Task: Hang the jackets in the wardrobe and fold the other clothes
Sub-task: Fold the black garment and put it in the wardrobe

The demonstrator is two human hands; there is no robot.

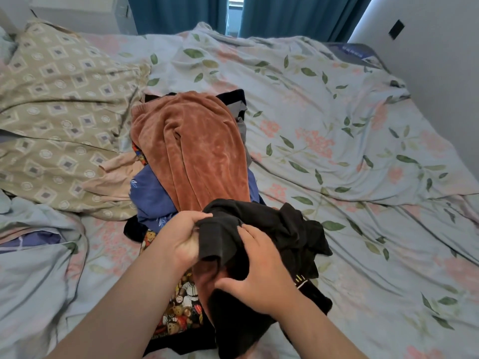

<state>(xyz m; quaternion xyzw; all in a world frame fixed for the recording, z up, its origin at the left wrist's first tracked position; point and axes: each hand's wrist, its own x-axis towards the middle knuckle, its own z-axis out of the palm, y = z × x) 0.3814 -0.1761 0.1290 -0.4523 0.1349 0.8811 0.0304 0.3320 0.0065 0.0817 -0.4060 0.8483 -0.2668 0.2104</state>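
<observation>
A pile of clothes lies in the middle of the bed. On top stretches a rust-brown velvet garment (191, 149). Under it show a blue leaf-print garment (150, 195) and a dark garment printed with teddy bears (181, 307). A crumpled black garment (272, 229) sits at the near end of the pile. My left hand (185, 237) grips its edge from the left, fingers curled over the fabric. My right hand (259, 275) holds the same black garment lower down, thumb and fingers pinching the cloth.
The bed is covered by a rumpled pale floral sheet (337, 125). A beige patterned pillow (59, 112) lies at the left. Teal curtains (181, 14) hang behind the bed, and a white wall (440, 73) runs along the right side.
</observation>
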